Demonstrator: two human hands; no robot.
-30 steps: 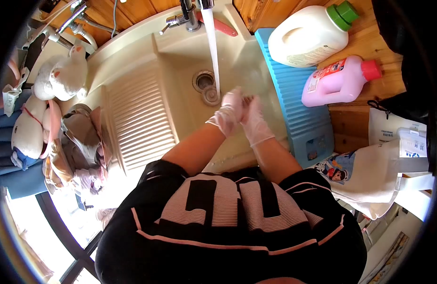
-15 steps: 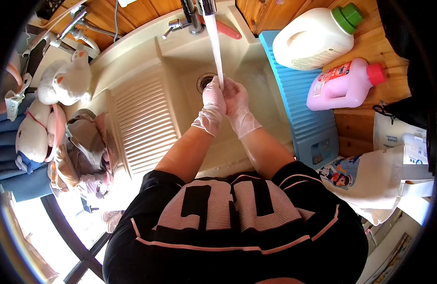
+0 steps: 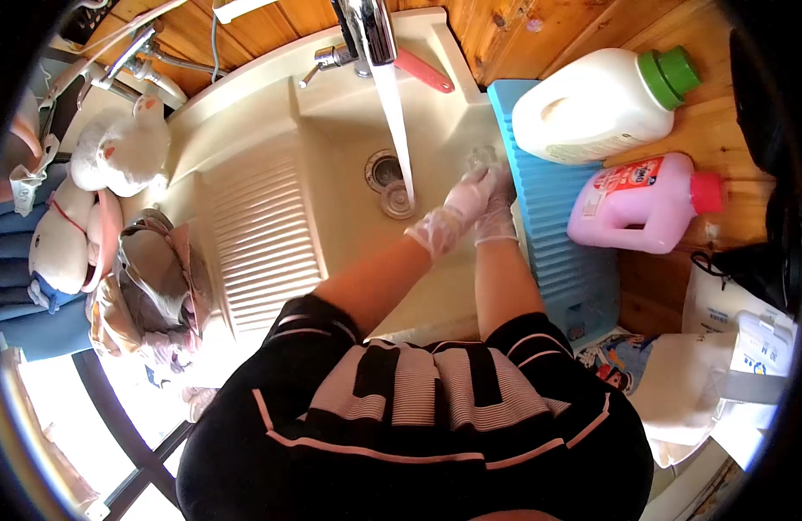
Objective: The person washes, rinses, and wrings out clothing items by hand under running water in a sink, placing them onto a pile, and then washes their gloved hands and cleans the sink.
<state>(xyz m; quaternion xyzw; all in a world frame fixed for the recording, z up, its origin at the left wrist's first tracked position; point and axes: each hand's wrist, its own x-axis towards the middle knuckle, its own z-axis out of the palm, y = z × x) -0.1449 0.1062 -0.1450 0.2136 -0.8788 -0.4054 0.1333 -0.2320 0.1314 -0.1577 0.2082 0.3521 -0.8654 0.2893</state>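
Both hands wear thin translucent gloves and are together at the right side of the beige sink (image 3: 349, 130). My left hand (image 3: 467, 201) lies against my right hand (image 3: 500, 195), its fingers closed near the other hand's. Just beyond the fingertips, something clear (image 3: 482, 158) shows against the sink wall; whether it is an object or splashing water is too unclear to tell. Left of the hands, water (image 3: 392, 113) runs from the chrome faucet (image 3: 369, 33) onto a round strainer piece (image 3: 397, 200) beside the drain (image 3: 384, 169).
A blue washboard (image 3: 553, 234) borders the sink's right side, with a white green-capped bottle (image 3: 583, 108) and a pink red-capped bottle (image 3: 635, 204) beyond. A red-handled tool (image 3: 425, 71) lies behind the faucet. Plush toys (image 3: 128, 154) and cloth items (image 3: 149, 269) are at left.
Both hands have moved from under the water stream to the right, beside the washboard. The drain and strainer piece show again. The view has shifted slightly.
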